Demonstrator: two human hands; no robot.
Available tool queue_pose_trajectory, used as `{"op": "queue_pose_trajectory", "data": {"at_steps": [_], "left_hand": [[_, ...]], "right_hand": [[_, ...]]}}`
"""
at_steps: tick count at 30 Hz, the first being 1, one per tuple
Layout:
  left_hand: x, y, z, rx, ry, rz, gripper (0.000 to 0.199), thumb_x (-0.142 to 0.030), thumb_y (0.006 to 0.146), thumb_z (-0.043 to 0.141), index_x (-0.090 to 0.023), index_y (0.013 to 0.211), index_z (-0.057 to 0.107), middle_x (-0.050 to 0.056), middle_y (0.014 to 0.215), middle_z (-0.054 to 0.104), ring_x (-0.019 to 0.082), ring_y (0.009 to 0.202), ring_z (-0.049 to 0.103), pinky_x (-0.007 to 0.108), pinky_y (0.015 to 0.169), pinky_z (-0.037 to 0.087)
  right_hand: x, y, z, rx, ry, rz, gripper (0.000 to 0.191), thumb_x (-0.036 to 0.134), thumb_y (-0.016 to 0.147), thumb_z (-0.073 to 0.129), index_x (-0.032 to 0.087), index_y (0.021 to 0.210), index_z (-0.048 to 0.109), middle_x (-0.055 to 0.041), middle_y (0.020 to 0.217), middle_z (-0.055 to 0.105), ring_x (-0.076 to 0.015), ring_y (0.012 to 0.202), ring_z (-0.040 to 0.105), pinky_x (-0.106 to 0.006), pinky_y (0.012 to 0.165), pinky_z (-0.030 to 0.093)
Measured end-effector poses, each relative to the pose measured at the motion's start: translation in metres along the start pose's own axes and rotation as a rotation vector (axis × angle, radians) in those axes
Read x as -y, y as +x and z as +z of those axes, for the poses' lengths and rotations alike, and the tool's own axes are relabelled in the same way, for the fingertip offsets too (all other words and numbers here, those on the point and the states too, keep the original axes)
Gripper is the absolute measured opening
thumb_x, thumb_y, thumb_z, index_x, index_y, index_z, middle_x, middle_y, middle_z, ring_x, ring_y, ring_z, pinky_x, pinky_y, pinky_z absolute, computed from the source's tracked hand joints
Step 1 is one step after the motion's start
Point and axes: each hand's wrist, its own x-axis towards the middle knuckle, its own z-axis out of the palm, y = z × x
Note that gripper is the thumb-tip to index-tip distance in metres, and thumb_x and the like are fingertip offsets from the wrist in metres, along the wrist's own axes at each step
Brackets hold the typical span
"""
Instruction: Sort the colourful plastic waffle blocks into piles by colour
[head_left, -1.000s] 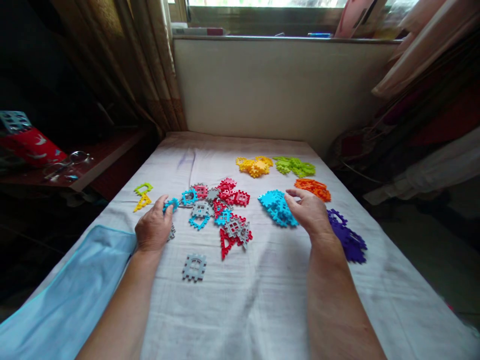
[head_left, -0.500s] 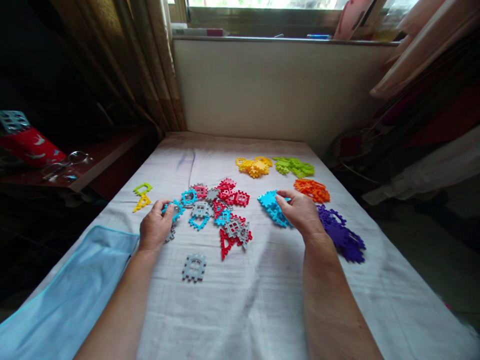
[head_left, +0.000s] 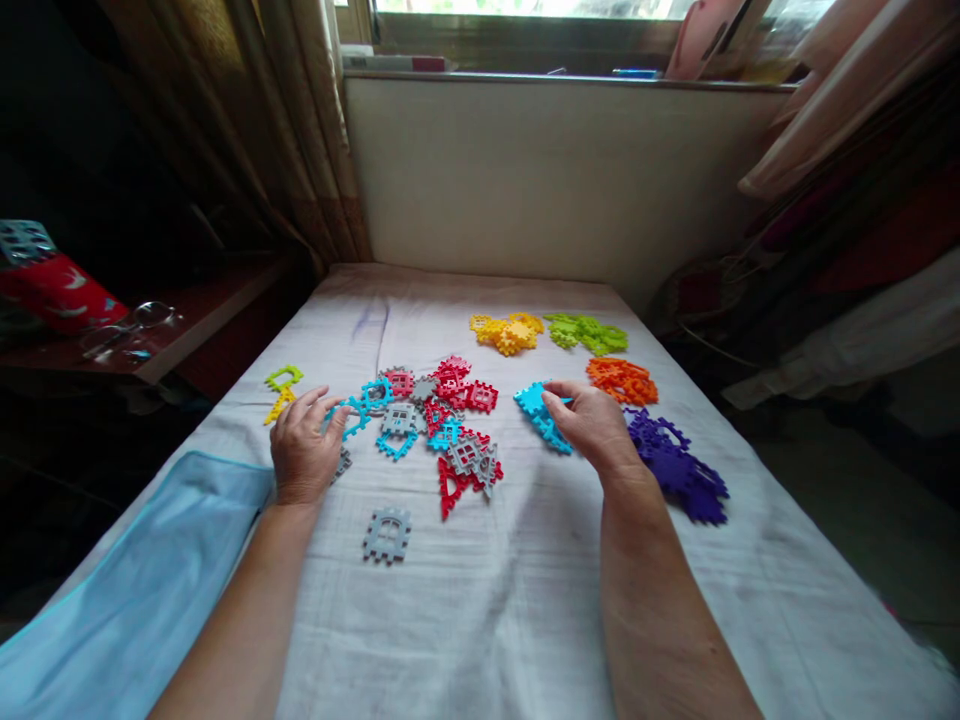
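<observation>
My left hand (head_left: 306, 447) is at the left of a mixed group of pieces, its thumb and fingers on a light blue toothed piece (head_left: 355, 418). Over the light blue pile (head_left: 541, 415), my right hand (head_left: 596, 425) has thumb and forefinger pinched at a light blue piece. Between the hands lie red pieces (head_left: 452, 380), grey pieces (head_left: 398, 419) and more light blue ones. A single grey window-shaped piece (head_left: 387, 536) lies nearer to me. Part of a dark grey piece shows beside my left wrist.
Yellow (head_left: 508, 334), lime green (head_left: 587, 333), orange (head_left: 621, 380) and purple (head_left: 679, 466) piles lie at the back and right. A yellow piece (head_left: 280, 406) and a green piece (head_left: 284, 377) lie far left. A blue cloth (head_left: 161, 560) covers the left edge.
My left hand has shifted slightly left and its fingers have lifted and spread a little. My right hand has moved slightly left over the light blue pile.
</observation>
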Motion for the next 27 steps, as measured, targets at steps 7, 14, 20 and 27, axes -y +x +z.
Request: {"op": "queue_pose_trajectory", "data": {"at_steps": [7, 14, 20, 27], "left_hand": [[-0.052, -0.011, 0.004, 0.138, -0.293, -0.033, 0.036, -0.052, 0.092, 0.052, -0.024, 0.100, 0.073, 0.003, 0.095, 0.077, 0.017, 0.078, 0.069, 0.028, 0.076, 0.054], [-0.093, -0.023, 0.002, 0.302, -0.388, -0.047, 0.032, -0.049, 0.091, 0.053, -0.025, 0.102, 0.072, 0.002, 0.096, 0.077, 0.018, 0.084, 0.071, 0.027, 0.079, 0.054], [-0.094, -0.023, 0.002, 0.364, -0.443, -0.080, 0.038, -0.050, 0.091, 0.052, -0.024, 0.111, 0.070, 0.003, 0.098, 0.077, 0.018, 0.086, 0.071, 0.027, 0.080, 0.054], [-0.050, -0.011, 0.010, 0.289, -0.195, -0.054, 0.033, -0.042, 0.092, 0.048, -0.024, 0.107, 0.070, 0.005, 0.106, 0.075, 0.022, 0.097, 0.069, 0.033, 0.090, 0.052]], "right_hand": [[0.033, -0.014, 0.011, 0.223, 0.266, -0.163, 0.025, 0.036, 0.089, 0.058, 0.024, 0.102, 0.077, -0.0039, 0.096, 0.078, -0.0158, 0.079, 0.069, -0.025, 0.074, 0.050], [0.075, -0.037, 0.038, 0.473, 0.409, -0.391, 0.015, 0.029, 0.083, 0.063, 0.020, 0.078, 0.073, 0.0040, 0.062, 0.061, -0.0083, 0.058, 0.049, -0.019, 0.053, 0.032], [0.069, -0.030, 0.041, 0.479, 0.557, -0.291, 0.012, 0.021, 0.076, 0.059, 0.018, 0.067, 0.066, 0.0049, 0.057, 0.057, -0.0079, 0.054, 0.048, -0.018, 0.051, 0.034], [0.000, 0.005, 0.003, 0.109, 0.687, 0.213, 0.013, 0.028, 0.073, 0.059, 0.017, 0.070, 0.066, -0.0012, 0.062, 0.068, -0.0122, 0.054, 0.057, -0.022, 0.054, 0.047]]}}
